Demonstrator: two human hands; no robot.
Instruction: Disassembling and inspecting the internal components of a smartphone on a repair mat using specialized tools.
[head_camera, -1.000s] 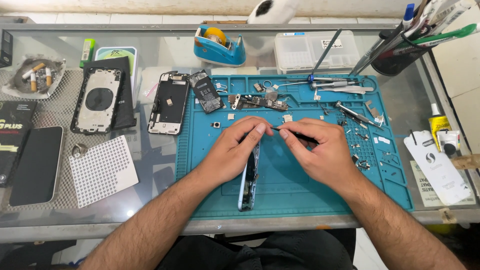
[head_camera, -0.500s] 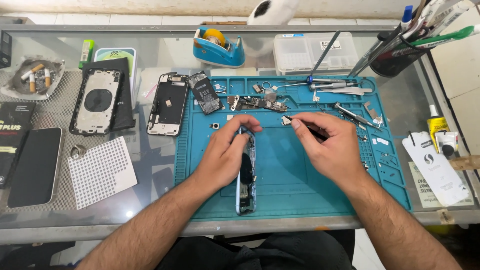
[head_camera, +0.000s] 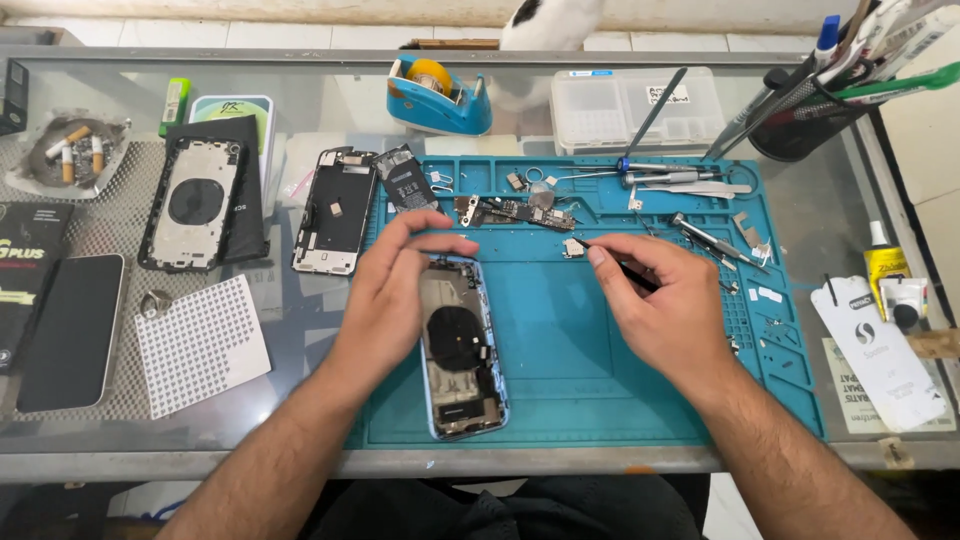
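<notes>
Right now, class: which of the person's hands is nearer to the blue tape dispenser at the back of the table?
The left. The left hand lies in front of the tape dispenser, by the opened phone; the right hand is farther off to its right, over the blue mat.

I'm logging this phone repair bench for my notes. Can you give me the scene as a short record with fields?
Surface: blue repair mat on a glass table
Left hand: rests on the opened phone, which lies flat, insides up
Right hand: holds a thin black tool, tip at a small metal part
Nearby: circuit board, tape dispenser
</notes>
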